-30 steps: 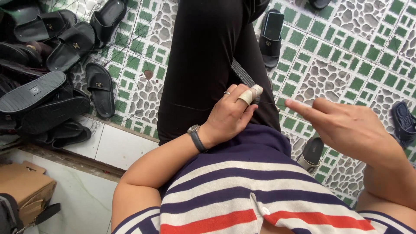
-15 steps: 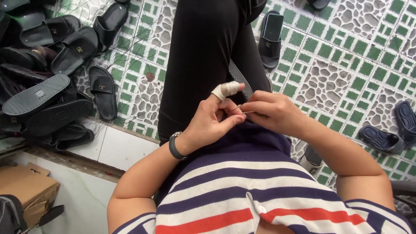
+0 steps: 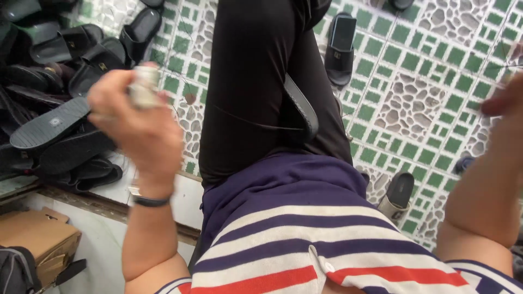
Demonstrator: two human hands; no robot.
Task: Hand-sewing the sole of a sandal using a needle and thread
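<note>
I sit in black trousers and a striped shirt, with a black sandal (image 3: 303,109) lying on my lap. A thin dark thread (image 3: 245,123) runs across my thigh to it. My left hand (image 3: 136,120) is raised at the left and blurred. Its fingers are curled into a fist, one finger is wrapped in white tape, and a dark band is on the wrist. My right hand (image 3: 504,100) is far out at the right edge, mostly cut off and blurred. Whether either hand grips the thread does not show.
A pile of black sandals (image 3: 60,125) lies at the left on the green and white tiled floor (image 3: 425,109). Single sandals lie ahead (image 3: 340,49) and by my right side (image 3: 397,193). A cardboard box (image 3: 32,237) sits at the lower left below a step.
My hands, pinched together over my lap half a second ago, have swung wide apart. The left went up and left, the right out to the right edge.
</note>
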